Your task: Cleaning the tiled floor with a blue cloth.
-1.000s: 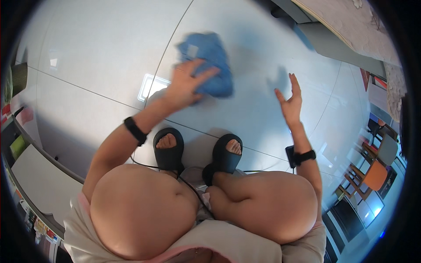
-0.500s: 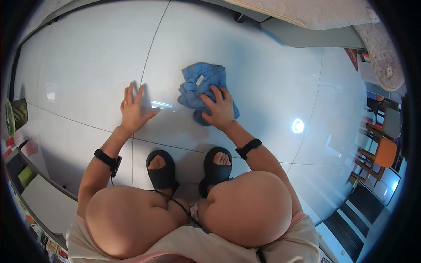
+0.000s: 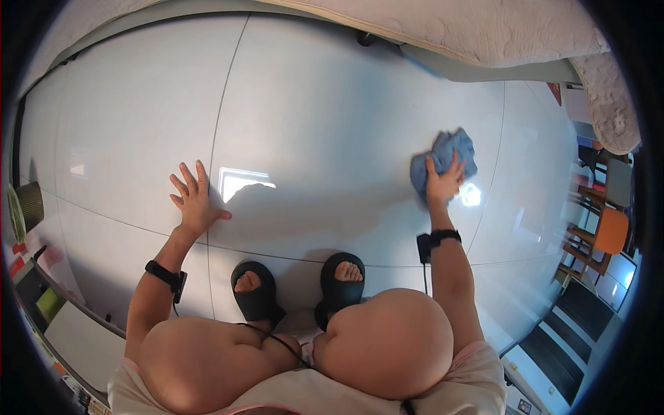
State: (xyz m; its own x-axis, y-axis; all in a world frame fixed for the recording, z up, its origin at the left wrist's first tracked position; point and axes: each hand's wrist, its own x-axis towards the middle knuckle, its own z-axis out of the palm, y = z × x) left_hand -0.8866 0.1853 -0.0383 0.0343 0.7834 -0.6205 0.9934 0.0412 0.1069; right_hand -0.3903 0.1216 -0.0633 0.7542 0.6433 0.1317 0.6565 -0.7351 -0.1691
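Observation:
My left hand [image 3: 194, 196] rests on the white tiled floor [image 3: 124, 138] left of centre, fingers spread and holding nothing. Out to the right, my right hand [image 3: 443, 183] presses on a crumpled blue cloth [image 3: 453, 142], its fingers curved over it against the floor. I squat over my two feet in black slides [image 3: 250, 294] [image 3: 333, 290]. Each forearm has a black strap with a small device and a cable.
A pale quilted bed edge [image 3: 484, 31] on a grey base runs along the top. At the left are a ribbed bin [image 3: 31, 206] and a grey-topped unit [image 3: 86, 342]. An orange chair [image 3: 609, 228] and dark furniture [image 3: 577, 311] line the right side.
The blue cloth, under my left hand a second ago, passed to my right hand and has slid to the right with it. My left hand now lies flat on the floor.

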